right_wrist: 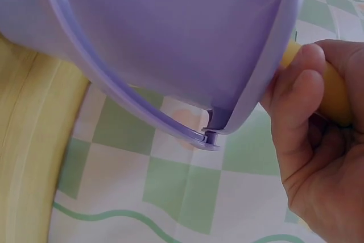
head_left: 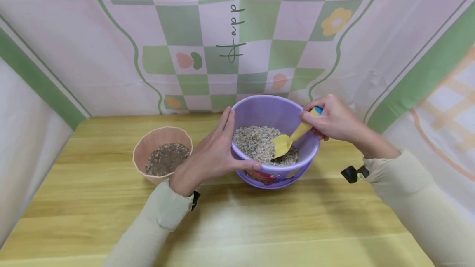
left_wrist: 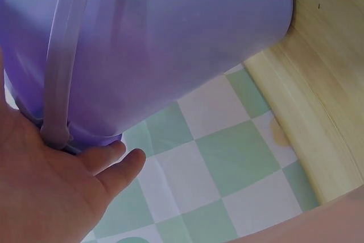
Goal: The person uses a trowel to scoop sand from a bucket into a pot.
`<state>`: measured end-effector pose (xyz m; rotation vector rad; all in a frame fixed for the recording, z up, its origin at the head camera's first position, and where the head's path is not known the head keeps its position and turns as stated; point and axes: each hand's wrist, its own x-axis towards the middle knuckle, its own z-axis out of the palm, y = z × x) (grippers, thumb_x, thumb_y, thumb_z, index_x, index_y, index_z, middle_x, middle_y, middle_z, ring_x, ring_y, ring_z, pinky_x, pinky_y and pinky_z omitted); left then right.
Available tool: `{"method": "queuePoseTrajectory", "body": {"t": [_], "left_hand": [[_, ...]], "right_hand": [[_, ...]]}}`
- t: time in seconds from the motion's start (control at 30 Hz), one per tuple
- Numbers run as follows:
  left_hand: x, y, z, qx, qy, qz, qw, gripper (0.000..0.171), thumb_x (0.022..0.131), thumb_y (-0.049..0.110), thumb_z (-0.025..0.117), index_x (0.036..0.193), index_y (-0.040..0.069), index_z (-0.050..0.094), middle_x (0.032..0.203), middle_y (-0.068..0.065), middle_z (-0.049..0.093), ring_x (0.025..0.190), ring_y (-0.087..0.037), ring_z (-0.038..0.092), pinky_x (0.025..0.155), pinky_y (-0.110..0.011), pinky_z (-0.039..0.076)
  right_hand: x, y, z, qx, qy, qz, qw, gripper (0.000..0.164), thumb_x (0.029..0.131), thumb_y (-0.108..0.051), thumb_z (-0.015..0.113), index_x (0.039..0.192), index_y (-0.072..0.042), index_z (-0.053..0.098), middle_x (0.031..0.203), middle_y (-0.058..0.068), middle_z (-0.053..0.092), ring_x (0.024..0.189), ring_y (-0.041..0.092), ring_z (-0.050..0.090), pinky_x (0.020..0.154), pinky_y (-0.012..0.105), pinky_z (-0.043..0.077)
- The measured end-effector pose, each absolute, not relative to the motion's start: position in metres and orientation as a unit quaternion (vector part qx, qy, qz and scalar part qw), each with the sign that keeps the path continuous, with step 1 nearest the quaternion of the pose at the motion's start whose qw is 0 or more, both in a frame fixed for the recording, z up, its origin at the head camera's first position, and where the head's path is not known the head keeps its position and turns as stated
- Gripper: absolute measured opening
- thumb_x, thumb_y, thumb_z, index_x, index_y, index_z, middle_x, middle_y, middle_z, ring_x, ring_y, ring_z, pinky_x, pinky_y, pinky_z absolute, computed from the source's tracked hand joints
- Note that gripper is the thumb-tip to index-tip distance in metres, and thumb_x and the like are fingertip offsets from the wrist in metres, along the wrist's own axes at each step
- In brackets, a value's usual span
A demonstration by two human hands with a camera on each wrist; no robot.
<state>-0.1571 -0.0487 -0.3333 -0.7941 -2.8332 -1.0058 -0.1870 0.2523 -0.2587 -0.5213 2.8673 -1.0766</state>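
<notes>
A purple bucket [head_left: 267,108] stands on the table, partly filled with small pale gravel [head_left: 256,140]. My left hand [head_left: 215,149] rests against its left side, fingers straight and thumb along the front rim. In the left wrist view, the bucket's handle [left_wrist: 67,55] hangs down beside the palm. My right hand [head_left: 332,118] grips a yellow toy shovel [head_left: 283,145] by its handle at the bucket's right rim. The shovel's blade is partly in the gravel. Curled fingers [right_wrist: 304,95] wrap the yellow handle in the right wrist view.
Left of the bucket, a peach-coloured pot [head_left: 144,145] holds dark soil [head_left: 168,158] mixed with pale grains; my left wrist overlaps its right edge. Behind the wooden table [head_left: 237,226] hangs a checked green-and-white cloth [head_left: 222,24].
</notes>
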Motion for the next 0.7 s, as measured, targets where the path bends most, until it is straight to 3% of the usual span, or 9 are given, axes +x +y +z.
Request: {"method": "queuePoseTrajectory", "body": {"t": [0.7], "left_hand": [[-0.1575,-0.0472,-0.3335,-0.255,-0.911,-0.322,0.016,0.141,0.06,0.092,0.06,0.156,0.024,-0.018,0.165,-0.001,-0.016,0.148,-0.031,0.02,0.111,-0.047,0.035]], "right_hand": [[-0.1872,0.2511,-0.2573,-0.158,0.927,-0.34,0.03,0.024,0.096,-0.017,0.057,0.092,-0.001,0.075,0.048,0.008,0.057,0.035,0.017,0.051,0.034,0.026,0.043]]}}
